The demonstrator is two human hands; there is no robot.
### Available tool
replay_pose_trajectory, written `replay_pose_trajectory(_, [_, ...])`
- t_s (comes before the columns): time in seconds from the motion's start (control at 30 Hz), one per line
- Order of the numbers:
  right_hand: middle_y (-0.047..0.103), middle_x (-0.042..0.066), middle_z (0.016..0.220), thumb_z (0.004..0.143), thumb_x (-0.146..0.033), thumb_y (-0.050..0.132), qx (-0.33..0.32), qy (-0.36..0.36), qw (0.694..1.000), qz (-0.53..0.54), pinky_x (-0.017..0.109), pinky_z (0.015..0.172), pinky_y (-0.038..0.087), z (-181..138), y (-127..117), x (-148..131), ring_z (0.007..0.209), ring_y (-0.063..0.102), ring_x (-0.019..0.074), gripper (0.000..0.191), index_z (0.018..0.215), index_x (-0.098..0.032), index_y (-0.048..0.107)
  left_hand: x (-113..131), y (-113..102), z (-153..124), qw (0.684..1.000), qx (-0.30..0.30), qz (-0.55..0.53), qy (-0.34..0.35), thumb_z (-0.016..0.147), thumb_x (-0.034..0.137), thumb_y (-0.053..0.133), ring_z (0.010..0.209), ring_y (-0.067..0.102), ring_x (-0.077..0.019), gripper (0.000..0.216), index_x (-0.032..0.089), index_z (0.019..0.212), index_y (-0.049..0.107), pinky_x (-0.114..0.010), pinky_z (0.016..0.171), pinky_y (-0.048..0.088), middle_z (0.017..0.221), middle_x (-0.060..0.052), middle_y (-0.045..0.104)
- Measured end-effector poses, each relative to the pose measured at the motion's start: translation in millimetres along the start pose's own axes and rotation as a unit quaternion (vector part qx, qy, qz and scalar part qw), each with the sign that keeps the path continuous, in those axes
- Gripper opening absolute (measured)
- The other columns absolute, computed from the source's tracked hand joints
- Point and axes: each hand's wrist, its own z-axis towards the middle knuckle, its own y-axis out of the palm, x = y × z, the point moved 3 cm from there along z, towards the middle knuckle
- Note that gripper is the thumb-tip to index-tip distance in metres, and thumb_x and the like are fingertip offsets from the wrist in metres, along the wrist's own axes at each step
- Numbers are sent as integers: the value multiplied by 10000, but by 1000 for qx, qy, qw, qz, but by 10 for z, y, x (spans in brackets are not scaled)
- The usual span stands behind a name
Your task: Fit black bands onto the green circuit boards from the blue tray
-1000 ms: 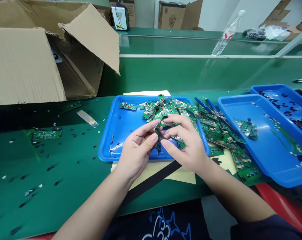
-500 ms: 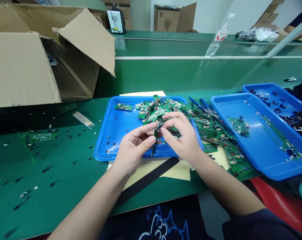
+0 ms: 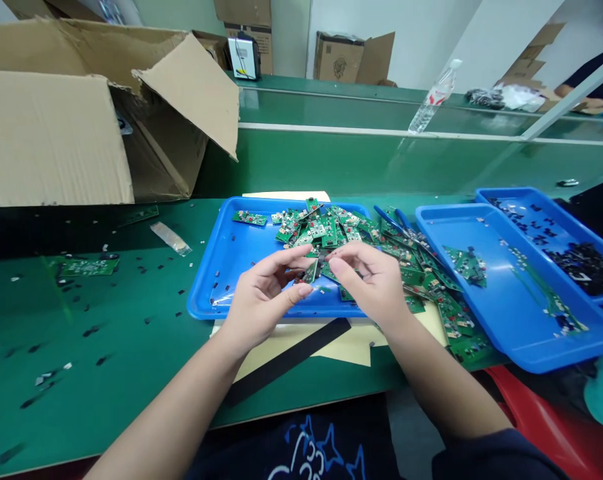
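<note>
left grip [image 3: 261, 297] pinches a small green board [image 3: 311, 272] between thumb and fingers, closed on its left side. right grip [image 3: 374, 283] meets it from the other side, fingertips closed on the same board's upper right end. the board is tilted, nearly on edge, held just above the near part of the middle blue tray [image 3: 221, 267], in front of the board pile [image 3: 331, 227] that fills the tray's far right part. one single board [image 3: 250, 217] lies apart at the tray's far left. more boards [image 3: 431, 287] spill past the tray's right rim onto the table [image 3: 131, 347] and run up to a second blue tray [image 3: 486, 320], which holds a few boards [image 3: 466, 263] and small bits. third blue tray [image 3: 511, 200] sits just behind it, holding black parts [image 3: 586, 260]. blue-handled tool [image 3: 394, 219] lies on the spilled boards, between the middle and second trays. yellow sheet [image 3: 354, 347] shows under the middle tray's near edge, with a black strip [image 3: 286, 363] across it. left of the tray: loose board [image 3: 88, 267], clear plastic piece [image 3: 170, 238], small black bits [image 3: 91, 330] scattered on the table. open cardboard box [image 3: 56, 133] at far left, one flap sticking out. plastic bottle [image 3: 434, 97] on the far ledge, well apart from both grips.
</note>
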Motion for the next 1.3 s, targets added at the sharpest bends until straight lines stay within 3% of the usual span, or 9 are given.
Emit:
replay_pose_trajectory(0.13, [661,10,711,744,-247,645,-41,90,991,88,274,556,503,-20,55,32,609,600,132,54,738,-198,624,19,1,-11,998,-33,53,29,730,168,734,958,637,-191,400,240,1119,673,-294,849,519,1026,-71,704])
replay_pose_trajectory(0.23, [654,9,707,740,-213,640,-35,89,990,99,265,534,496,-25,52,19,602,599,130,39,719,-198,612,29,6,-18,992,-49,96,59,746,141,714,959,628,-166,410,272,1132,666,-265,861,514,1023,-53,686])
replay_pose_trajectory(0.43, [643,7,703,786,-115,585,3,-120,993,5,299,595,497,-65,54,-130,646,596,144,101,761,-210,603,16,-3,-17,987,-37,139,76,772,223,696,888,622,-175,335,253,1105,688,-281,779,545,976,-72,650])
replay_pose_trajectory(0.6, [672,20,735,800,-95,567,-62,-161,985,6,317,610,507,-65,70,-163,665,611,154,132,797,-217,616,53,-45,9,959,-25,240,149,789,219,674,854,609,-189,321,259,1107,687,-324,777,523,931,-73,664])
replay_pose_trajectory(0.77, [666,22,689,781,-240,620,-121,-30,976,177,311,565,524,-55,74,-64,624,618,161,20,774,-222,619,158,-80,-7,904,16,342,255,810,156,633,930,607,-202,358,267,1149,652,-334,827,516,1014,-79,657])
replay_pose_trajectory(0.87, [633,0,602,754,-429,645,-92,143,945,279,258,427,483,-29,102,95,470,567,128,226,792,-208,615,171,-51,-44,873,1,387,296,829,140,599,953,612,-209,376,270,1181,622,-349,832,524,1055,-84,653])
replay_pose_trajectory(0.93, [617,-1,543,739,-540,632,-129,221,920,295,240,385,461,-29,155,159,417,554,121,353,736,-188,610,157,-28,-62,858,-16,403,318,837,121,579,965,615,-208,387,270,1193,609,-352,833,527,1066,-89,648])
replay_pose_trajectory(1.07, [624,14,527,736,-508,671,-237,243,900,273,238,447,480,-66,223,134,450,584,120,377,610,-166,577,129,-19,-65,851,-22,401,337,832,98,578,979,617,-207,395,265,1188,612,-352,846,521,1063,-96,645])
replay_pose_trajectory(1.3, [611,-14,546,720,-430,720,-233,271,879,316,242,491,491,-100,226,66,474,571,105,329,601,-175,550,135,-46,-38,878,-17,379,292,833,146,594,934,627,-204,342,268,1148,647,-343,824,530,1032,-90,655])
